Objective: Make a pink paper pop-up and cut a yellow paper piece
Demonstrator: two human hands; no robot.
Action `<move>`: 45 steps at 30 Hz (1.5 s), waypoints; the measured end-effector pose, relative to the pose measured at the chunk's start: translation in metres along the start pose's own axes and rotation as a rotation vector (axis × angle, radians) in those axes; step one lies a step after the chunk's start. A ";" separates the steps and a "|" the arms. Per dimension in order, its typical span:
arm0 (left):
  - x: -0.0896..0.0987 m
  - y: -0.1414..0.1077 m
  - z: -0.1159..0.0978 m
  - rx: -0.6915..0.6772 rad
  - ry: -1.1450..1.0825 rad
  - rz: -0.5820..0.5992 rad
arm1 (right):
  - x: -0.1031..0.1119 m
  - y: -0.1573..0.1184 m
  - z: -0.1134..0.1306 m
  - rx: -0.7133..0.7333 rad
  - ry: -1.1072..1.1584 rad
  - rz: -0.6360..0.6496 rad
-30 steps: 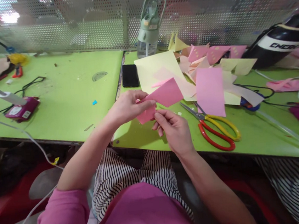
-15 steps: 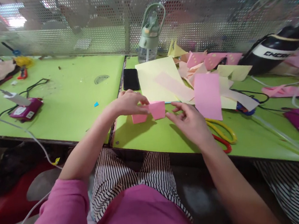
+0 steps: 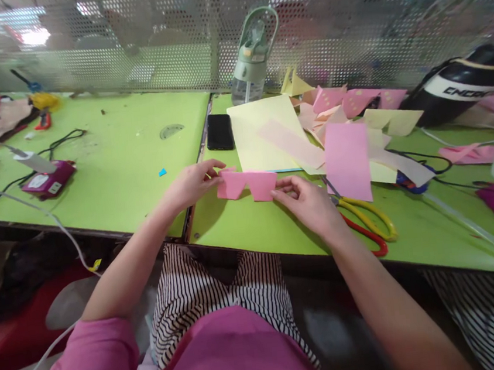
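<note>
The left end of a pink paper cutout (image 3: 262, 184) is pinched between the thumb and fingers of the left hand (image 3: 200, 180). Its right end is taken by the thumb and fingertips of the right hand (image 3: 305, 196), whose other fingers are curled. Both hands are nearly closed, with only the thin paper between thumb and fingers. The cutout is held near the middle of the frame, its long axis laid roughly left to right from one hand to the other, so neither hand is clearly nearer. Two lobes are hung from its upper edge, parted by a notch; whether the bench (image 3: 234, 230) is touched by them cannot be told.

Just beyond the cutout, a cream sheet (image 3: 266, 112) is spread on the green surface, with a black phone (image 3: 219, 132) set at its left. Scissors (image 3: 345, 202) are partly hidden behind the right hand, and a pink rectangle (image 3: 347, 162) is laid above them. Farther up, a water bottle (image 3: 251, 61) is stood before a perforated screen (image 3: 159, 62); a black bottle (image 3: 461, 83) is seen at upper right.
</note>
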State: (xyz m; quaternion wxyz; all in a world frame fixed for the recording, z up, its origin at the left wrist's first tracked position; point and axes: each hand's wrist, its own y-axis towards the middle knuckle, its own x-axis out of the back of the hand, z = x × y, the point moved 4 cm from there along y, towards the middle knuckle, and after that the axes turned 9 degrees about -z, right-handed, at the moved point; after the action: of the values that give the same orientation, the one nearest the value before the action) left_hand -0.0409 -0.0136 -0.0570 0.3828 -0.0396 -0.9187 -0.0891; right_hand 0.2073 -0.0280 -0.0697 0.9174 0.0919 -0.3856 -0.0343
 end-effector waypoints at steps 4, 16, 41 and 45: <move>0.012 -0.001 -0.002 0.017 0.038 -0.159 | 0.010 -0.006 -0.001 -0.004 -0.008 -0.056; 0.035 -0.063 0.013 0.154 0.109 -0.366 | 0.048 -0.018 -0.008 0.108 0.044 -0.482; 0.007 -0.029 0.006 0.064 0.035 -0.074 | 0.021 -0.002 0.001 0.091 -0.136 -0.069; 0.033 -0.053 -0.002 0.073 0.035 -0.204 | 0.062 -0.011 0.008 0.118 -0.051 -0.250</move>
State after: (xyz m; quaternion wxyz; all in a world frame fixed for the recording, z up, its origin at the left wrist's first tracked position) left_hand -0.0704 -0.0662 -0.0388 0.3888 0.0698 -0.9138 -0.0946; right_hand 0.2450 -0.0480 -0.0227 0.8889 0.1919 -0.3958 -0.1279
